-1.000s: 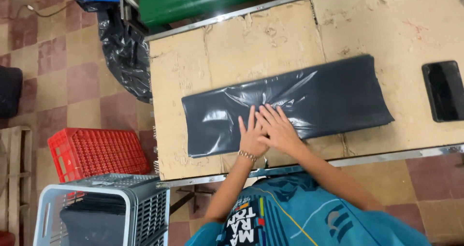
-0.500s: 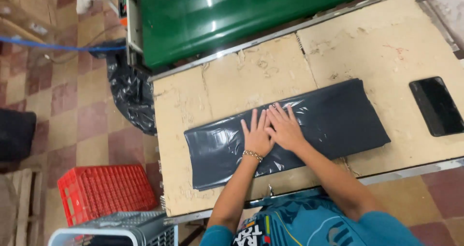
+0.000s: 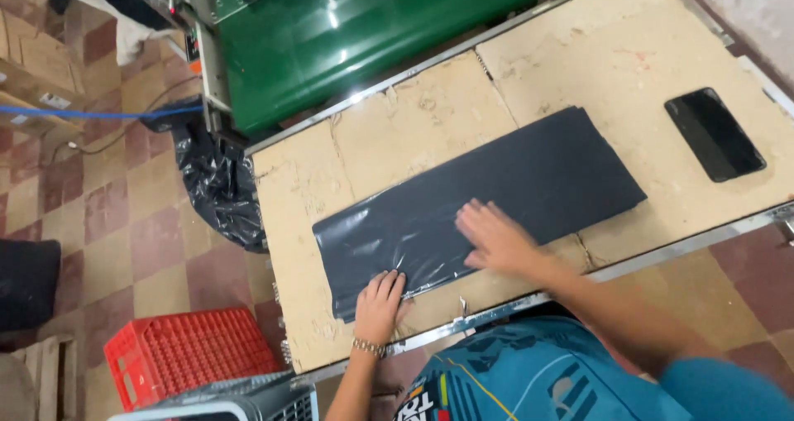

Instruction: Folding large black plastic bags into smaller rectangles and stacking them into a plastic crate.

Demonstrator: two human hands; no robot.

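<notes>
Centrally, a long, flat, dark grey plastic bag [image 3: 488, 202] is seen lying slantwise on a worn beige worktable with a metal rim [image 3: 413, 123], its left end toward the lower middle of the frame and its right end rising toward the upper right; the left hand [image 3: 379, 303] is laid flat at the bag's lower left corner, fingers together and pressed down on the plastic near the table's near edge, a beaded bracelet [image 3: 370, 348] being worn at the wrist; the right hand [image 3: 496, 239] is set palm down on the bag's near edge, toward its middle, fingers slightly spread and blurred, nothing being pinched or gripped by either hand; a black rectangular phone [image 3: 715, 134] is seen lying on the table at the right of the frame, well apart from the bag; a glossy green machine housing [image 3: 372, 32] is placed behind the table along the top of the frame; a crumpled black plastic sack [image 3: 219, 185] hangs beside the table's left end, over a checkered tile floor [image 3: 116, 222]; a red plastic crate [image 3: 186, 355] is found at the lower left, with a grey slotted basket [image 3: 248, 396] just beside it at the bottom edge; a blue cable [image 3: 99, 113] runs across the upper left.
</notes>
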